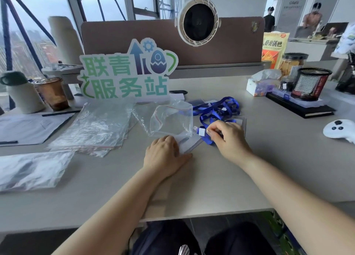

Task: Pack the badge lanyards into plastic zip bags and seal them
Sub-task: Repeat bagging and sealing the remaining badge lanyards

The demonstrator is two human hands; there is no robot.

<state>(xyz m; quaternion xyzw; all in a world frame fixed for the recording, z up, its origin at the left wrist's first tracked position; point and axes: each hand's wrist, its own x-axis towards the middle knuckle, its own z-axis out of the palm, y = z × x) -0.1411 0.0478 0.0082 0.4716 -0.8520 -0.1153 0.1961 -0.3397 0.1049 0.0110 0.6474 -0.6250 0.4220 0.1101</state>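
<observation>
A clear zip bag with a red seal line stands puffed open at the desk's middle. My left hand lies flat on the bag's near edge and on a clear badge holder, fingers straight. A tangle of blue lanyards lies just right of the bag. My right hand pinches a blue lanyard strap near its white clip, fingers curled round it. More badge holders lie partly hidden under the straps.
A stack of empty zip bags lies to the left, another plastic bag at the near left. A cut-out sign stands behind. Cups, a tissue box, a mesh pen holder and a white controller ring the desk.
</observation>
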